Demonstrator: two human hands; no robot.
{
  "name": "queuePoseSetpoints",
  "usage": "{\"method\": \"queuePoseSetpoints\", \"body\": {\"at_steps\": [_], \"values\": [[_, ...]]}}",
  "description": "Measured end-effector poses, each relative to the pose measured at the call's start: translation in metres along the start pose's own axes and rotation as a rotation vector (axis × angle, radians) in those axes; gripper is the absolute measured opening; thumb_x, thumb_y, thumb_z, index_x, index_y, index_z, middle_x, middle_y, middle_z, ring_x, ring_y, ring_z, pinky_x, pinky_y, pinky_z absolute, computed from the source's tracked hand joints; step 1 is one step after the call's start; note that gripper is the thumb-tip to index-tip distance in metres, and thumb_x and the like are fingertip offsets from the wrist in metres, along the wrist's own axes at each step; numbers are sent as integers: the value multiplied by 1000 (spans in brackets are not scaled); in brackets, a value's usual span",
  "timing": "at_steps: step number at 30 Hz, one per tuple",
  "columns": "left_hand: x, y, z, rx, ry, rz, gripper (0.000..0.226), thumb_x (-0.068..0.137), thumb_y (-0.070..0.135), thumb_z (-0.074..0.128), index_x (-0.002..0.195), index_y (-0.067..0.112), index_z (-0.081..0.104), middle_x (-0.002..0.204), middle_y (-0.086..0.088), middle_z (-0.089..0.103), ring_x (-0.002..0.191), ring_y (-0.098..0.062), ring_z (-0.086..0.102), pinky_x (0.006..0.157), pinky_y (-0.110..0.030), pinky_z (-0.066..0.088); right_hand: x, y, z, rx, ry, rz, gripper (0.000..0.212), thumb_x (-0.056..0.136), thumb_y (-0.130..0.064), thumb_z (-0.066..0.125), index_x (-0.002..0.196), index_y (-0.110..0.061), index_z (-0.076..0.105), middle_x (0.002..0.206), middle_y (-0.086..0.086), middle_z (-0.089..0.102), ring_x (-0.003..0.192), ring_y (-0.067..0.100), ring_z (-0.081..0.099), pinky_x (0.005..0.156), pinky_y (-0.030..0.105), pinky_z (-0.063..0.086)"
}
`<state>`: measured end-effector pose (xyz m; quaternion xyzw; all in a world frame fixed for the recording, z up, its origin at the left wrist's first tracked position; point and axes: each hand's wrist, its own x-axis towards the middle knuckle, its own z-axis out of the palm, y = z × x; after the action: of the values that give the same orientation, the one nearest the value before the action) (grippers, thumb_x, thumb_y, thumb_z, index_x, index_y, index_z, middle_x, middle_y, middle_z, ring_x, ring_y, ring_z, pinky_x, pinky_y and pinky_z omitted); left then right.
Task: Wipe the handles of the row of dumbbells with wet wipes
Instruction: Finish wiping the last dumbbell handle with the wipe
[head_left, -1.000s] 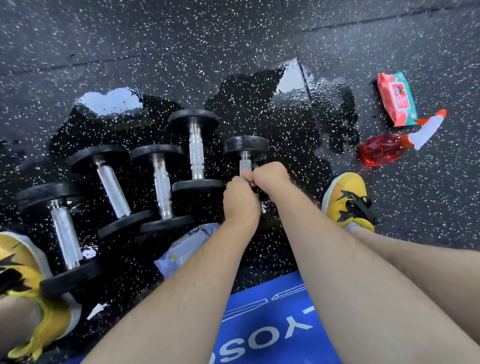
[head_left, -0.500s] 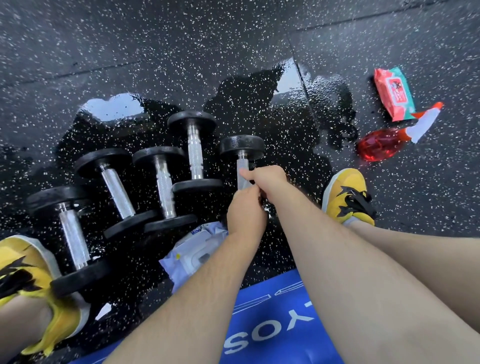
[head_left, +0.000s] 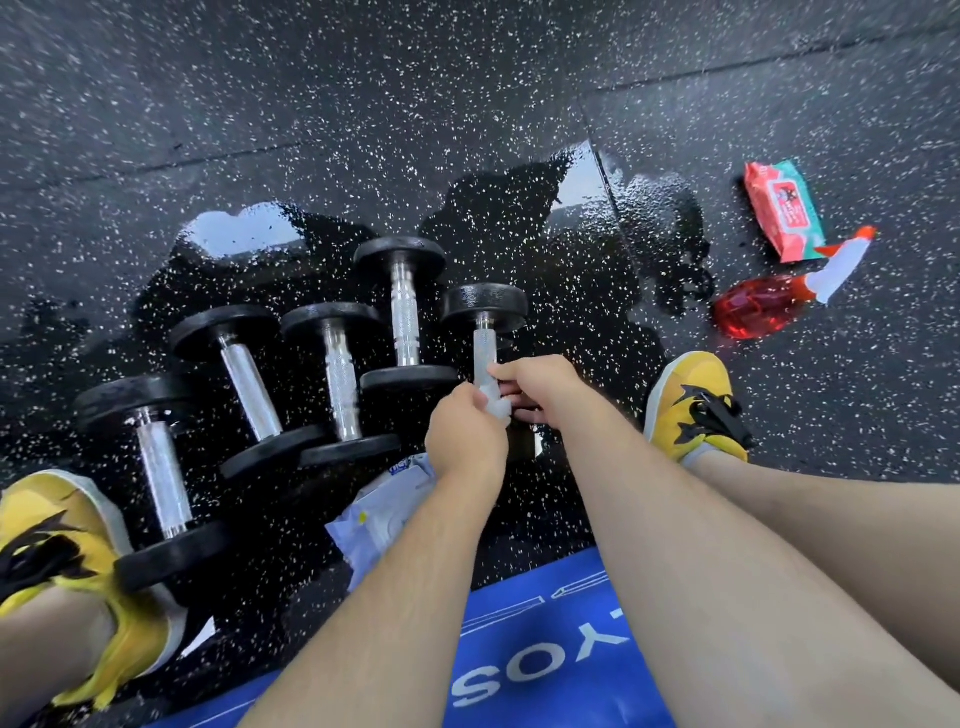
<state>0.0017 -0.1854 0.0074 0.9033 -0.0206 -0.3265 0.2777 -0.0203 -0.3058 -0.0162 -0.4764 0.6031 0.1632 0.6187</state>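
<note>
Several black dumbbells with chrome handles lie side by side on the wet speckled floor. On the rightmost dumbbell (head_left: 485, 347) both my hands meet at the near half of the handle. A white wet wipe (head_left: 493, 405) is wrapped on the handle there. My left hand (head_left: 464, 434) grips the wipe in a fist from the near side. My right hand (head_left: 543, 384) curls round the handle, thumb on the bare chrome. The dumbbell's near head is hidden under my hands. The other dumbbells (head_left: 340, 384) lie untouched to the left.
A pale blue wipes pack (head_left: 382, 514) lies under my left forearm. A red-green wipes pack (head_left: 784, 208) and a red spray bottle (head_left: 753, 306) lie at the right. My yellow shoes (head_left: 691, 400) flank the row. A blue mat (head_left: 545, 654) is near me.
Both hands have slid along the rightmost handle toward me, so more bare chrome shows below the far head. The wipe now shows between the hands.
</note>
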Motion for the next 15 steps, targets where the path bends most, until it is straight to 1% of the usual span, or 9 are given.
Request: {"method": "queuePoseSetpoints", "body": {"at_steps": [2, 4, 5, 7, 8, 10, 11, 13, 15], "values": [[12, -3, -4, 22, -6, -49, 26, 90, 7, 48, 99, 22, 67, 102, 2, 66, 86, -22, 58, 68, -29, 45, -1, 3, -1, 27, 8, 11, 21, 84, -26, 76, 98, -11, 75, 87, 1, 72, 77, 16, 63, 77, 33, 59], [21, -7, -5, 33, -23, -72, 29, 89, 6, 49, 100, 21, 71, 104, 3, 70, 86, -20, 59, 68, -27, 43, -3, 8, -2, 65, -15, 30, 21, 86, -24, 69, 99, -9, 75, 96, 5, 73, 88, 21, 67, 75, 34, 60], [23, -8, -4, 39, -39, -76, 30, 89, 6, 50, 101, 21, 73, 106, 2, 71, 89, -21, 62, 69, -27, 45, -3, 10, -3, 83, -36, 29, 20, 86, -21, 67, 100, -9, 74, 102, 8, 74, 94, 25, 70, 77, 35, 60], [26, -8, -2, 45, -64, -108, 31, 90, 9, 53, 104, 24, 76, 110, 0, 72, 99, -25, 65, 78, -30, 51, -3, 14, -3, 100, -72, -1, 23, 85, -17, 65, 105, -8, 73, 106, 10, 76, 100, 27, 73, 83, 37, 60], [28, -7, 1, 49, -73, -134, 29, 91, 12, 54, 106, 25, 76, 113, -1, 71, 103, -27, 65, 85, -33, 52, -3, 15, -6, 100, -80, -13, 24, 85, -16, 65, 106, -9, 73, 105, 9, 77, 99, 26, 74, 86, 38, 61], [31, -7, -1, 102, -85, -177, 29, 93, 21, 55, 113, 29, 75, 122, -4, 65, 110, -31, 62, 94, -38, 51, -4, 15, -4, 94, -81, -29, 21, 85, -15, 63, 103, -10, 74, 102, 8, 77, 97, 25, 75, 87, 39, 61], [32, -7, 0, 131, -100, -196, 29, 94, 26, 54, 114, 31, 74, 123, -5, 64, 111, -32, 61, 96, -41, 51, -4, 14, -3, 87, -71, -36, 19, 85, -14, 62, 99, -10, 74, 100, 8, 77, 95, 25, 75, 87, 40, 61], [33, -8, -3, 108, -135, -218, 27, 96, 34, 53, 109, 31, 76, 117, -4, 69, 108, -31, 63, 96, -42, 52, -6, 13, 1, 81, -56, -44, 14, 85, -12, 61, 93, -10, 73, 94, 8, 76, 88, 24, 74, 85, 39, 61], [33, -8, -5, -1, -129, -232, 24, 95, 31, 55, 104, 29, 77, 112, -4, 72, 105, -30, 65, 95, -41, 53, -6, 15, 4, 91, -37, -54, 13, 84, -11, 61, 89, -9, 72, 87, 6, 74, 78, 20, 71, 83, 38, 60]]}}
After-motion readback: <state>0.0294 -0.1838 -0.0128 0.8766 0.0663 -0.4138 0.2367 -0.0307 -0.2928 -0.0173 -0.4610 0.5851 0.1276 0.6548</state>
